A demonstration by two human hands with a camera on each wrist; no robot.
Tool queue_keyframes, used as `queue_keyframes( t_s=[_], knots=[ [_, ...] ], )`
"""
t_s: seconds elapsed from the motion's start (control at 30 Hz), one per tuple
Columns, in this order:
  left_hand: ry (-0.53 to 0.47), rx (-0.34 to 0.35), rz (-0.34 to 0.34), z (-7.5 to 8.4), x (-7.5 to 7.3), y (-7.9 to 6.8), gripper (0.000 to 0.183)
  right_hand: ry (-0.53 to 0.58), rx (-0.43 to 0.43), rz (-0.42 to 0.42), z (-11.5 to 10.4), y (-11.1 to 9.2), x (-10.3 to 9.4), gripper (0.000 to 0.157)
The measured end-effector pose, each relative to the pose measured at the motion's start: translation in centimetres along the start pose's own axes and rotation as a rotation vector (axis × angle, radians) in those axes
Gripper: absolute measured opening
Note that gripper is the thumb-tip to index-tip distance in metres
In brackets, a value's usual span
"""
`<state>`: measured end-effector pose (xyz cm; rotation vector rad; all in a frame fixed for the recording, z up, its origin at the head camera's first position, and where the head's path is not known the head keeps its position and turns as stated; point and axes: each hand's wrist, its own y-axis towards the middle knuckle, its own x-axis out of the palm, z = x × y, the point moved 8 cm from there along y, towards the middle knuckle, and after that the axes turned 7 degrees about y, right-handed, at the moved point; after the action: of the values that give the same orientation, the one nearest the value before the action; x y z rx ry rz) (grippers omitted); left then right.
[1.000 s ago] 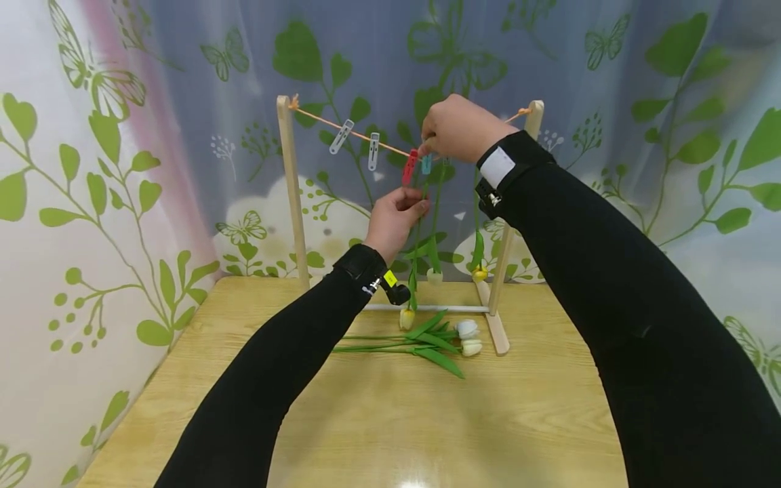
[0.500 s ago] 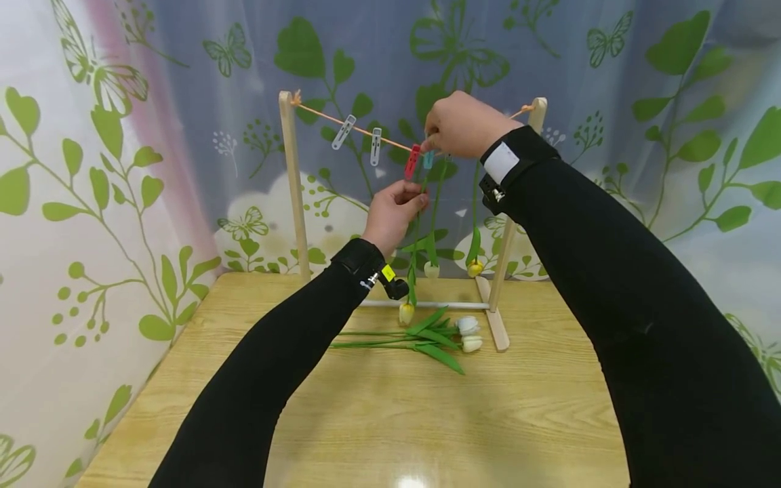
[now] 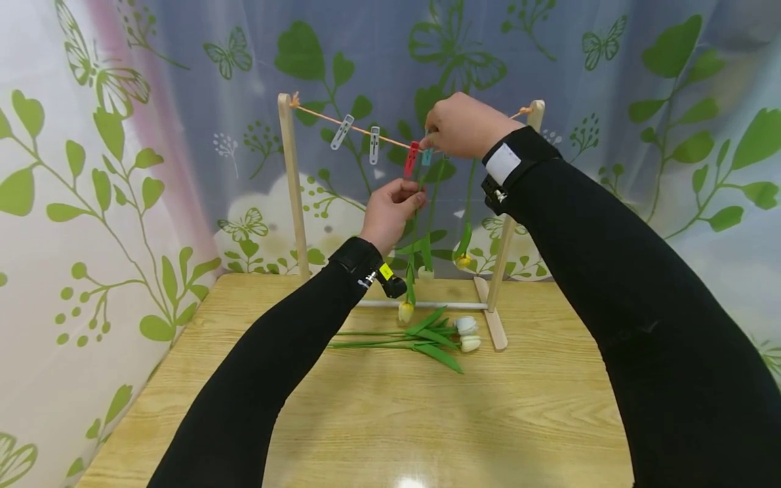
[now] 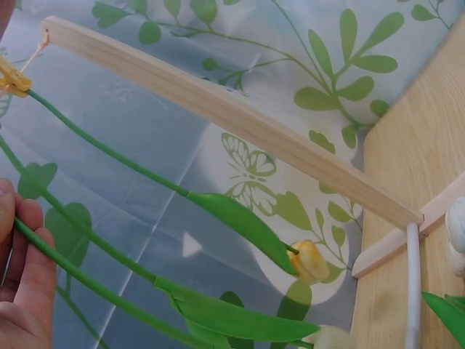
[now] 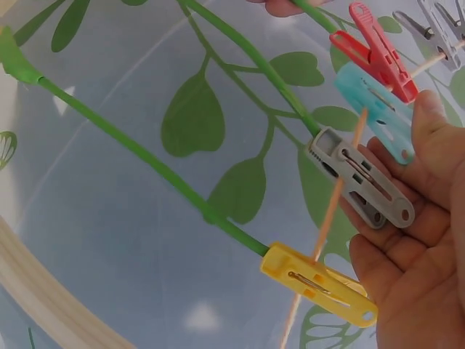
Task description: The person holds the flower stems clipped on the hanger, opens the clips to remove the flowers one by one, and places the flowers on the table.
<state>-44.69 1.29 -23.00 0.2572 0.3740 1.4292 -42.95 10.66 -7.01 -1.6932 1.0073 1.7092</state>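
Observation:
In the head view, my left hand (image 3: 393, 211) pinches the green stem of a tulip, whose pale yellow head (image 3: 405, 312) hangs downward. The stem (image 4: 94, 287) crosses between thumb and fingers in the left wrist view. Up at the orange cord (image 3: 390, 141), my right hand (image 3: 468, 127) pinches the handle end of a light blue clothespin (image 5: 374, 109). A red clothespin (image 5: 378, 54) is clipped right beside it. On the other side, a grey clothespin (image 5: 363, 178) holds a white tulip (image 3: 426, 273) by its stem, and a yellow clothespin (image 5: 320, 283) holds a yellow tulip (image 4: 311, 262).
The cord runs between two wooden posts (image 3: 294, 196) joined by a white bar (image 3: 451, 306). Two pale clothespins, one tilted (image 3: 342, 132) and one upright (image 3: 374, 145), hang at left. White tulips (image 3: 466, 325) lie on the wooden table (image 3: 390, 413). A leaf-patterned curtain (image 3: 256, 163) stands behind.
The hanging yellow and white tulips have swung to the left. Both hands stay almost where they were, the left one slightly higher than a second ago.

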Motion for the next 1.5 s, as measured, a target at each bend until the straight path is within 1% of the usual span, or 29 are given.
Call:
queue_keyframes(
  t_s=[0.1,0.2,0.3,0.4,0.47,0.53,0.63,0.77,1.0,1.17,1.33,1.4,1.5],
  knots=[
    [-0.001,-0.012,-0.007,0.7,0.0,-0.6,0.022,-0.005,-0.007,0.032,0.0,-0.1,-0.1,0.031],
    [-0.004,-0.013,-0.014,1.6,-0.1,-1.3,0.021,-0.017,-0.026,0.104,-0.4,-0.4,-0.7,0.030],
    [-0.013,-0.003,-0.017,2.3,-0.3,-1.7,0.020,-0.021,-0.066,0.204,-1.0,-0.8,-1.7,0.036],
    [-0.027,0.003,-0.025,2.5,-0.4,-1.8,0.017,-0.025,-0.123,0.326,-1.8,-1.6,-3.1,0.044],
    [-0.041,0.005,-0.032,2.6,-0.5,-1.7,0.016,-0.026,-0.149,0.388,-2.1,-2.1,-3.7,0.047],
    [-0.060,0.013,-0.036,2.6,-0.6,-1.6,0.017,-0.039,-0.169,0.426,-2.4,-2.6,-3.9,0.043],
    [-0.087,0.020,-0.037,2.7,-0.9,-1.6,0.018,-0.047,-0.190,0.448,-2.6,-2.9,-3.6,0.040],
    [-0.097,0.016,-0.029,2.7,-1.2,-1.6,0.019,-0.042,-0.225,0.454,-2.7,-3.5,-2.5,0.037],
    [-0.085,-0.003,-0.016,2.7,-1.5,-1.7,0.019,0.028,-0.307,0.442,-2.3,-4.3,0.5,0.029],
    [-0.092,-0.020,-0.022,2.7,-1.6,-1.8,0.022,0.067,-0.317,0.420,-1.5,-4.8,2.9,0.027],
    [-0.095,-0.021,-0.016,2.7,-1.9,-1.9,0.026,0.102,-0.343,0.431,-1.2,-5.4,5.0,0.026],
    [-0.095,-0.016,-0.015,2.8,-2.0,-1.9,0.026,0.117,-0.336,0.439,-0.9,-5.5,6.0,0.026],
    [-0.090,-0.011,-0.015,3.0,-2.0,-1.9,0.023,0.153,-0.301,0.438,-0.2,-5.6,7.6,0.027]
  ],
)
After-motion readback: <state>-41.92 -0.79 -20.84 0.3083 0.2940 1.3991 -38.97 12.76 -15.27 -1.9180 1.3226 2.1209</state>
